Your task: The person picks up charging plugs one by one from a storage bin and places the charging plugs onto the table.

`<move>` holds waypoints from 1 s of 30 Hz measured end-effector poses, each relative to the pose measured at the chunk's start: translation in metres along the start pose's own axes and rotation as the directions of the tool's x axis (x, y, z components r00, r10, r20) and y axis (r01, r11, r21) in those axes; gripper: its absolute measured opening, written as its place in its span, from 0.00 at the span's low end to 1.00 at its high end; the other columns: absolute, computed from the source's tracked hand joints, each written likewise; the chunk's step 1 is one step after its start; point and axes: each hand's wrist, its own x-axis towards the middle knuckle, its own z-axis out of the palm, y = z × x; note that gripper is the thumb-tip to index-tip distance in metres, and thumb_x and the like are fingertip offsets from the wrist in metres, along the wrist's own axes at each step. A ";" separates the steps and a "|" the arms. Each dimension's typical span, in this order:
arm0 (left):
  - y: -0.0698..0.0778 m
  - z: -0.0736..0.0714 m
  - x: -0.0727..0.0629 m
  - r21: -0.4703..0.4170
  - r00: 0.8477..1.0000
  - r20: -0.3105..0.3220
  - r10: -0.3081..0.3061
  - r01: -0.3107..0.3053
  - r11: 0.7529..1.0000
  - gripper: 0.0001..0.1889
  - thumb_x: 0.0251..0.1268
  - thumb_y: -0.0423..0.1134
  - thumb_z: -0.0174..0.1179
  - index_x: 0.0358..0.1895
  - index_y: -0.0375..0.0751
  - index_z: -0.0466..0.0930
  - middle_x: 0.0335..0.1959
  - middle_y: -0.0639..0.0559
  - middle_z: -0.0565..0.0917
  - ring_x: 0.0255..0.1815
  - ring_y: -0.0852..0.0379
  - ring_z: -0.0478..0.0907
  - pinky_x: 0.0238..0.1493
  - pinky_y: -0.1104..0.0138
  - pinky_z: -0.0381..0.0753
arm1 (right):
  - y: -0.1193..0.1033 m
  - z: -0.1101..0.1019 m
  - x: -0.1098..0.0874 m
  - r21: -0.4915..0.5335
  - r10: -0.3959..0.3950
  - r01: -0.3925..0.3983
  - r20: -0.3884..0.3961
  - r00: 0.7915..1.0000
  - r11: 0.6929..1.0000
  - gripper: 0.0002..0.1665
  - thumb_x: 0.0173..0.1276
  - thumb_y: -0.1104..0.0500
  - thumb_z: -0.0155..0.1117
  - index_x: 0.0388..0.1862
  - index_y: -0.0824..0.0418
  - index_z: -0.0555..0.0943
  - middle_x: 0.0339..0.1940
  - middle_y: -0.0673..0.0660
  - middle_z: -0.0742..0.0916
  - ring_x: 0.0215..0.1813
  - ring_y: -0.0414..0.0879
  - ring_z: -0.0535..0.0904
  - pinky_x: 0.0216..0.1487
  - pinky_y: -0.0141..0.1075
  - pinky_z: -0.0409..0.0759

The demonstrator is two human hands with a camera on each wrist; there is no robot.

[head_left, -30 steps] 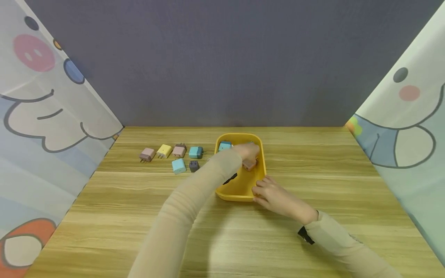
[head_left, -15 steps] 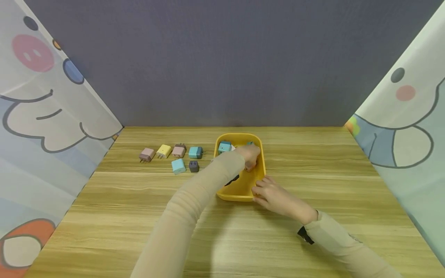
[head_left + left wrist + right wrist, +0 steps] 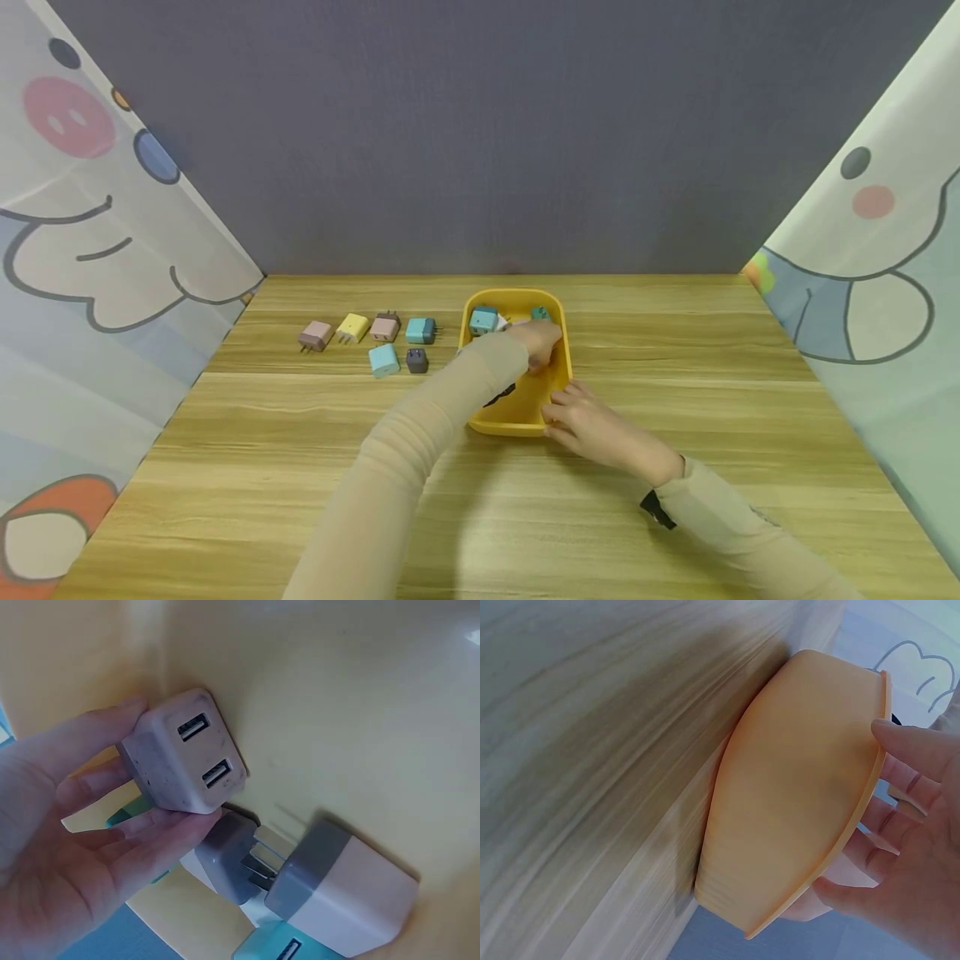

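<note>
My left hand (image 3: pixel 538 338) reaches down into a yellow plastic box (image 3: pixel 517 428). In the left wrist view, its thumb and fingers pinch a pink USB charger (image 3: pixel 192 750) whose two ports face the camera. Below it in that view lie a pink-and-grey charger (image 3: pixel 352 892) with metal prongs, a grey-and-white one (image 3: pixel 225 851) and part of a teal one (image 3: pixel 289 946). A green charger (image 3: pixel 540 313) sits in the box's far right corner, a teal one (image 3: pixel 483 320) in the far left. My right hand (image 3: pixel 596 425) holds the box's near right rim, thumb and fingertips bent over it.
Left of the box, several chargers lie on the wooden table (image 3: pixel 247 467): pink-and-brown (image 3: pixel 316 335), yellow (image 3: pixel 352 327), pink (image 3: pixel 386 326), teal (image 3: pixel 420 330), light blue (image 3: pixel 384 360) and dark grey (image 3: pixel 417 360). A dark panel (image 3: pixel 510 142) stands behind the table.
My left hand has shifted slightly toward the near side inside the box, uncovering the green charger in the far right corner. The right hand stays at the rim.
</note>
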 end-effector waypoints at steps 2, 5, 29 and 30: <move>0.000 0.000 0.000 0.007 1.000 -0.006 -0.002 0.002 1.000 0.16 0.52 0.26 0.58 0.42 0.48 0.69 0.38 0.52 0.72 0.31 0.56 0.67 0.19 0.68 0.62 | 0.000 0.000 0.000 -0.001 -0.001 0.001 0.000 1.000 1.000 0.08 0.58 0.58 0.61 0.24 0.54 0.71 0.24 0.45 0.69 0.34 0.42 0.65 0.54 0.54 0.64; 0.001 0.001 0.001 0.018 1.000 -0.022 -0.004 0.004 1.000 0.17 0.51 0.27 0.59 0.43 0.48 0.69 0.38 0.53 0.72 0.33 0.55 0.68 0.21 0.67 0.64 | 0.000 0.000 0.000 -0.003 0.001 -0.001 -0.002 1.000 1.000 0.09 0.58 0.58 0.61 0.24 0.54 0.70 0.24 0.45 0.68 0.34 0.42 0.65 0.54 0.54 0.64; -0.008 -0.026 -0.014 -0.153 0.982 0.186 0.021 0.008 0.988 0.15 0.49 0.25 0.56 0.13 0.43 0.63 0.10 0.51 0.63 0.10 0.59 0.55 0.13 0.69 0.60 | 0.000 0.001 0.001 -0.002 -0.015 0.015 -0.017 1.000 1.000 0.10 0.56 0.59 0.63 0.24 0.55 0.70 0.23 0.45 0.67 0.32 0.42 0.65 0.52 0.55 0.65; -0.008 -0.027 -0.015 -0.146 0.982 0.187 0.027 0.000 0.989 0.16 0.49 0.25 0.56 0.12 0.43 0.62 0.09 0.51 0.63 0.10 0.59 0.55 0.13 0.69 0.60 | 0.000 0.001 0.001 0.000 -0.011 0.011 -0.014 1.000 1.000 0.10 0.57 0.59 0.63 0.24 0.54 0.70 0.23 0.44 0.67 0.32 0.42 0.65 0.53 0.55 0.65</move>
